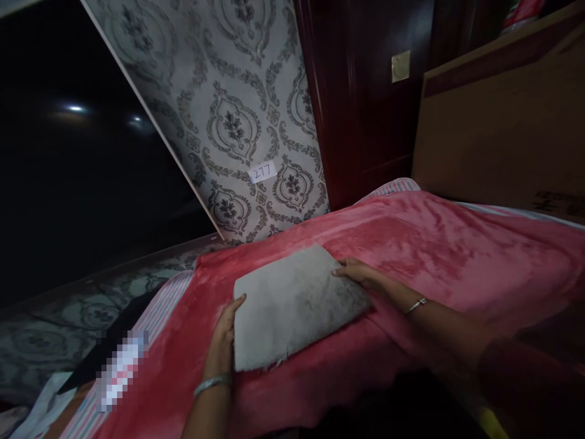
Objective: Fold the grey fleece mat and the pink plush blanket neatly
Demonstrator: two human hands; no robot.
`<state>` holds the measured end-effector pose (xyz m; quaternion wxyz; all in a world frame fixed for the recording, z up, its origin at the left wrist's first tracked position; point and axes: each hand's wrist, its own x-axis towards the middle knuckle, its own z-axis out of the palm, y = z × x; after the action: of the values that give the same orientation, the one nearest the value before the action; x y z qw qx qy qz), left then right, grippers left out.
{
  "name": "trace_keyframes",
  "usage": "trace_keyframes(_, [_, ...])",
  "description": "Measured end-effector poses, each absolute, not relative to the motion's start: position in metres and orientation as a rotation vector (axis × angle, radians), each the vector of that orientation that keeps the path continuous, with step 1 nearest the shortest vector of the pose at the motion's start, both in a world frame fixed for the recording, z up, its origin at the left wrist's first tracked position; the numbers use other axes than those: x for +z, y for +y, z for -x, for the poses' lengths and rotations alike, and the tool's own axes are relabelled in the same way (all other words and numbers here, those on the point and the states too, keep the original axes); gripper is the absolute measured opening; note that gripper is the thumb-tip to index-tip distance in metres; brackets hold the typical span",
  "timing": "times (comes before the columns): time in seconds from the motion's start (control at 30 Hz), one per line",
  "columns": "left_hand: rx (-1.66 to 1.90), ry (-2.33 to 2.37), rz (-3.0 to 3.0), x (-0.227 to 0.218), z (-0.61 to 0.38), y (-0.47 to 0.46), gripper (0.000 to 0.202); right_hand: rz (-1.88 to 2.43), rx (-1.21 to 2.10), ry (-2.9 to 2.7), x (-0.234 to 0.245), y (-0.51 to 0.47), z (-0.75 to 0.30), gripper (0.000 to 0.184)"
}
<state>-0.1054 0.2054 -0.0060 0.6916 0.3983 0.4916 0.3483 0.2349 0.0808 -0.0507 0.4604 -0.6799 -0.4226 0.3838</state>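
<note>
A folded grey cloth [292,305] lies flat on a pink fleece blanket [434,256] spread over a bed. My left hand [225,335] rests against the cloth's left edge, fingers stretched along it. My right hand [359,272] lies on the cloth's right edge, fingers flat and pressing down. Each wrist wears a silver bracelet. Neither hand lifts the cloth.
A patterned wallpaper wall [237,116] with a small label reading 277 [263,172] stands behind the bed. A dark wooden door [365,91] and a brown headboard [503,122] are at the right. A striped sheet [159,311] shows at the blanket's left edge.
</note>
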Motion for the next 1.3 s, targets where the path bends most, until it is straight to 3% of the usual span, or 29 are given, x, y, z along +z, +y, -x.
trace_keyframes(0.27, [1.163,0.995,-0.937,0.024,0.103,0.169,0.025,1.627,0.784,-1.281,0.033,0.129,-0.256,0.031])
trace_keyframes(0.47, [1.341,0.88,-0.82,-0.002,0.088,0.104,0.034,1.796,0.112,-1.663,0.082,0.193,-0.259,0.052])
trace_keyframes(0.7, [0.956,0.895,-0.432,-0.077,0.067,0.053,0.024,1.919,0.146,-1.777,-0.017,0.179,-0.21,0.053])
trace_keyframes(0.93, [1.003,0.887,-0.313,-0.068,0.082,0.067,0.01,1.717,0.196,-1.678,-0.093,0.093,-0.205,0.057])
trace_keyframes(1.13, [1.212,0.876,-0.329,-0.061,0.107,0.095,0.011,1.437,0.701,-1.091,-0.11,0.023,-0.2,0.07])
trace_keyframes(1.3, [1.04,0.964,-0.517,-0.058,0.139,0.123,0.013,1.256,1.003,-0.869,-0.09,0.003,-0.179,0.069])
